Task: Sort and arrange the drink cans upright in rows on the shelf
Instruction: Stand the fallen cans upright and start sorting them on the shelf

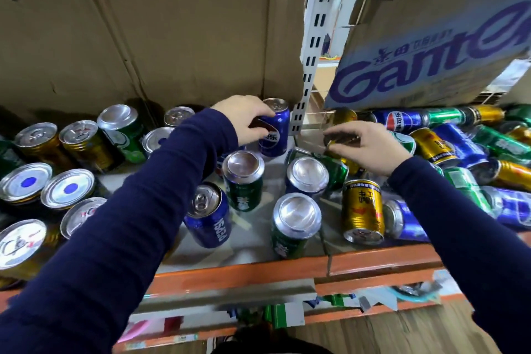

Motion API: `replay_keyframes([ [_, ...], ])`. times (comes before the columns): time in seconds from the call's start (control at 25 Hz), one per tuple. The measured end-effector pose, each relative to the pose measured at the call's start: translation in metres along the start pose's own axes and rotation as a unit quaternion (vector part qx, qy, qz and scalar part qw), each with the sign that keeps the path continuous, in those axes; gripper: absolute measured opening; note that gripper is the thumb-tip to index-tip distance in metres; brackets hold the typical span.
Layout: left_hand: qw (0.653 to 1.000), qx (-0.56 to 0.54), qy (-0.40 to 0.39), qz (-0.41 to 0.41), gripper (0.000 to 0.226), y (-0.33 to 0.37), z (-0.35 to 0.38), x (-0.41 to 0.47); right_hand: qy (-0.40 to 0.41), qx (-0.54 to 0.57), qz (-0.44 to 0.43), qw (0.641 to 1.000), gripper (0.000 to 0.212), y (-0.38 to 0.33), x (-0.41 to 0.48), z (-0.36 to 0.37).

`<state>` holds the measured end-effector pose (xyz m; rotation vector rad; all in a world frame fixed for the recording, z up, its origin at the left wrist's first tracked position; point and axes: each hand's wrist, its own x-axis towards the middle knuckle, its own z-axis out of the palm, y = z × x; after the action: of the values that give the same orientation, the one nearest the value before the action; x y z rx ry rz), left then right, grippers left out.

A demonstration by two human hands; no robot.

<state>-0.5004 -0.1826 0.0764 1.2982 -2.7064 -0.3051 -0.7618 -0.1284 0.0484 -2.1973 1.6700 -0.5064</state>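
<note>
Left hand (244, 121): fingers curled round the blue Pepsi can (274, 129), gripping its side. The can stands upright at the back of the shelf (244, 270), just beside the white slotted post (311, 60) and close to the cardboard back wall (143, 23).

Right hand (370, 146): fingertips pinch the end of a gold can (335, 144). It is blurred and its tilt is unclear. It sits right of the post, under the Ganten box (431, 52).

Room: narrow bare strips of shelf between the loose middle cans. These are an upright green can (244, 181), a tilted Pepsi can (209, 215), a second green can (296, 224) and an upside-down gold can (363, 210). The last three are near the orange front edge.

Left side: upright cans in packed rows (57, 158). Right side: heap of lying cans (465, 146), blue, green and gold.

Both forearms in dark blue sleeves reach in over the front edge.
</note>
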Motion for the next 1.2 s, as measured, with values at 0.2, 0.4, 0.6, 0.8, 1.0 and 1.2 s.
replay_keyframes([
  [0.2,0.998,0.044,-0.020,-0.034,0.044,0.004,0.007,0.006,-0.008,-0.059,0.068,0.996,0.037,0.014,-0.051,-0.008],
  [0.4,0.997,0.053,-0.016,-0.058,0.040,0.019,0.005,0.010,-0.122,-0.065,0.078,0.987,0.044,0.021,-0.071,0.002],
  [0.6,1.000,-0.001,0.028,0.009,0.042,0.071,0.011,0.015,-0.165,0.105,0.061,0.979,0.036,0.038,-0.079,-0.002],
  [0.8,0.992,0.066,-0.104,0.031,0.052,0.127,0.022,0.050,-0.116,0.172,-0.080,0.975,0.036,0.059,-0.085,-0.011],
  [1.0,0.947,0.150,-0.265,-0.099,0.057,0.151,0.050,0.083,-0.117,0.084,-0.230,0.962,0.054,0.070,-0.079,-0.010],
  [1.2,0.941,0.244,-0.225,-0.070,0.055,0.157,0.055,0.089,-0.154,0.169,-0.145,0.963,0.033,0.098,-0.066,-0.034],
])
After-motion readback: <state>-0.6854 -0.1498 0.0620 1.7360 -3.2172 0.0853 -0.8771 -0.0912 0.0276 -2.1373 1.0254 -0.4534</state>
